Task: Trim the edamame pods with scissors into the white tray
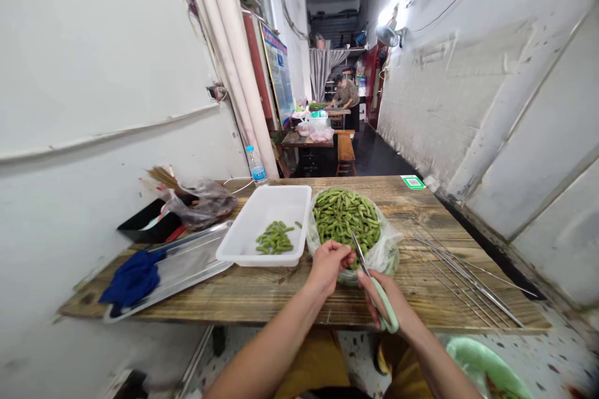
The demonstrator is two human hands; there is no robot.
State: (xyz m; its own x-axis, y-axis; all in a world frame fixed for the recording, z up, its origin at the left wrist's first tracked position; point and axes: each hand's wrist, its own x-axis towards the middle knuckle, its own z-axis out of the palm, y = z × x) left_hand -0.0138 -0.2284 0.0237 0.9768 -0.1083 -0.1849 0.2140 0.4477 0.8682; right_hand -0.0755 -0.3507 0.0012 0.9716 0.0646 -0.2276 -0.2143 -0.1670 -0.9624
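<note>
Nearest, the person's right hand (399,298) is closed around the pale green handles of the scissors (386,308), whose blades point away, over the near side of the heaped green pods (346,215). Just left of the blades, the left hand (326,267) has its thumb and fingertips pinched together; whether a pod sits between them cannot be told. The heap lies directly beyond the fingertips, in a clear plastic bag (389,243) on the wooden table (262,299). Left of the bag, a white tub (285,201) holds a smaller cluster of pods (275,239); to the right lie thin metal skewers (463,280). Farther off stand a blue-capped bottle (256,168), then a wooden bench (345,148), and a co-worker (347,95) leaning over another table.
</note>
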